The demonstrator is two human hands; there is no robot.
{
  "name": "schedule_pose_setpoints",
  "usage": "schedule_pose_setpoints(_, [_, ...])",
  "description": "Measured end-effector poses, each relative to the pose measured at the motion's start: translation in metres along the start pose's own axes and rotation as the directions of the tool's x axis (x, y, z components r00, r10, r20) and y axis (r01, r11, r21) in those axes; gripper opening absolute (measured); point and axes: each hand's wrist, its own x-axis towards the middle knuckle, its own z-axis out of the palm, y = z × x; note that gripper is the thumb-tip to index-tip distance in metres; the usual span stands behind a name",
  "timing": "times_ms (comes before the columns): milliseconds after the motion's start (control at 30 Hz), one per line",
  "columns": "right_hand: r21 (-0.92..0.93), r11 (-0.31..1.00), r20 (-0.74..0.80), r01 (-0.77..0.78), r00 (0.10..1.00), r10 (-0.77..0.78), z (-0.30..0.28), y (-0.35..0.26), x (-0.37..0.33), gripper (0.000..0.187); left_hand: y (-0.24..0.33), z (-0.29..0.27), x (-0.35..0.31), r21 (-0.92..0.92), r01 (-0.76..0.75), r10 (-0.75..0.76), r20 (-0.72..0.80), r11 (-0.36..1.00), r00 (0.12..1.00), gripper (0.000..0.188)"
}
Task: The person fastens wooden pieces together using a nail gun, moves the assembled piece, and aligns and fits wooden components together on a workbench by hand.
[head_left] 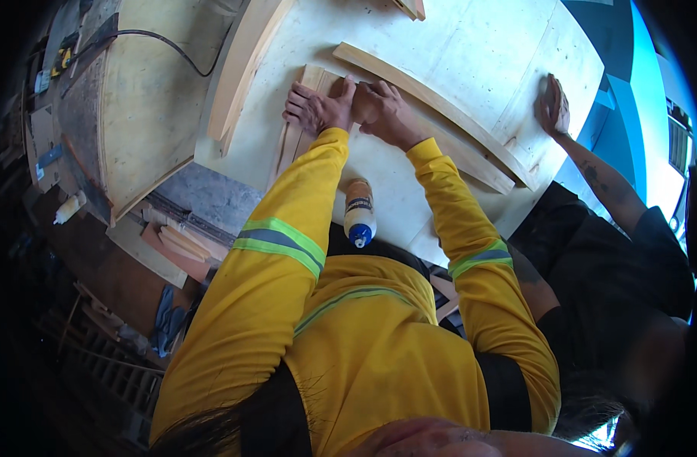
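My left hand [318, 109] lies over a pair of pale wooden boards [289, 142], its fingers curled round their outer edge and its thumb toward the right hand. Close beside it, my right hand [389, 116] is bent round the end of another wooden board [459, 156], which runs off to the lower right. Between the two hands the boards come together at an angle; my fingers partly hide the joint. A gently curved wooden strip [432, 100] lies just beyond the right hand. Nearer my body is a squeeze bottle [360, 213] with a blue cap.
Thick curved wooden pieces [245, 68] lie on the pale worktable [485, 46] at the left. Another person's hand [554, 110] rests on the table's right side. Farther left, a dark cable [165, 42] crosses a second wooden surface [154, 114].
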Motion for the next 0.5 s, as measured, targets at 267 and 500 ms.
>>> schedule_pose_setpoints(267, [-0.008,1.000,-0.006,0.001,1.000,-0.001,0.001,0.001,0.004,0.083,-0.006,0.011,0.000,-0.046,-0.030,0.027,-0.058,0.999,0.998,0.095])
schedule_pose_setpoints(500, [-0.082,0.997,-0.003,0.010,1.000,-0.010,0.004,0.001,0.005,0.081,-0.008,0.015,-0.002,-0.070,-0.057,0.050,-0.099,0.996,0.994,0.078])
